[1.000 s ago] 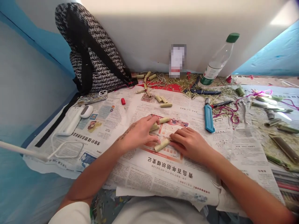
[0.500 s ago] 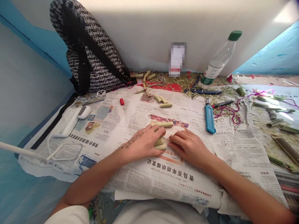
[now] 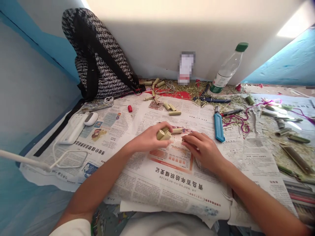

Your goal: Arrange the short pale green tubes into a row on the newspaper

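Note:
My left hand point(image 3: 150, 139) is closed around several short pale-green bamboo pieces point(image 3: 163, 135), their round cut ends facing me, just above the newspaper point(image 3: 137, 183). Right behind that hand lies another bamboo piece point(image 3: 177, 130), partly covered by the fingers. My right hand point(image 3: 203, 147) is a short way to the right, fingertips drawn together over the newspaper; whatever they pinch, if anything, is too small to make out. Farther back, a few more bamboo pieces point(image 3: 175, 113) lie loose on the paper.
A blue utility knife point(image 3: 219, 127), a marker point(image 3: 232, 112) and purple string lie to the right. Behind stand a plastic bottle point(image 3: 225, 77) and a patterned backpack point(image 3: 103, 62). At left are a power strip point(image 3: 75, 127) and a phone point(image 3: 98, 103). Plant scraps litter the back.
My left hand has gathered the bamboo pieces, lifted and tilted them so their ends face me, and moved slightly left and back. My right hand has shifted slightly right, away from them.

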`<state>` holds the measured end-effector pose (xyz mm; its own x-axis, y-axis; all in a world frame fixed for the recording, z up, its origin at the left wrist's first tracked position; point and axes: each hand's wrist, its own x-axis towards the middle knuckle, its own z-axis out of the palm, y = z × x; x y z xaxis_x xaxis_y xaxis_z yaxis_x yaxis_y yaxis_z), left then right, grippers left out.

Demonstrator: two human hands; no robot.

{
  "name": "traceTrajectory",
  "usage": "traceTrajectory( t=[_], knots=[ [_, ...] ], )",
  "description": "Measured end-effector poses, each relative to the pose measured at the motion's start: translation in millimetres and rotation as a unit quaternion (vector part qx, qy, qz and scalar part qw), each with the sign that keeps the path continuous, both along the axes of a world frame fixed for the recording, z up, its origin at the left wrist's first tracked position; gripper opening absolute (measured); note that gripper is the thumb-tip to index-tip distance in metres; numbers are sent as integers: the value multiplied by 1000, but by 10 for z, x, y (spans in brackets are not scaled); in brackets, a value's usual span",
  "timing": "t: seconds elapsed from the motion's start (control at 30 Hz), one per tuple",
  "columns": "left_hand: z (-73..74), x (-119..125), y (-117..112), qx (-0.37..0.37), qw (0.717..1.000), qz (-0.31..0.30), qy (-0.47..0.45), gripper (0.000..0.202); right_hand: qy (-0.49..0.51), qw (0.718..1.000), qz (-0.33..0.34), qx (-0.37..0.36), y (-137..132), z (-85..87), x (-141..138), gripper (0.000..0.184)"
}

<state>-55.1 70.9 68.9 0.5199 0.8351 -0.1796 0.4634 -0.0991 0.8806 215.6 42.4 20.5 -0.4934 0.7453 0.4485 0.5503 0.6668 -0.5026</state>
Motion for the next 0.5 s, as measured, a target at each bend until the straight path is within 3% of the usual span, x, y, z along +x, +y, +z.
traceTrajectory(
  t=[0.1,0.2,0.37,0.5],
  knots=[
    [-57,-63,171,-59,986,101,-121,37,73,995,-29,-55,170,36,-51,17],
    [-181,-104,322,-115,954,171,-220,46,64,994,-58,-70,454,38,-167,15],
    [-368,-180,484,-139,928,237,-252,51,7,997,-48,-68,993,-42,-366,17],
    [-427,-196,519,-139,927,239,-253,52,-42,996,-54,-50,1232,-65,-431,22]
  ],
)
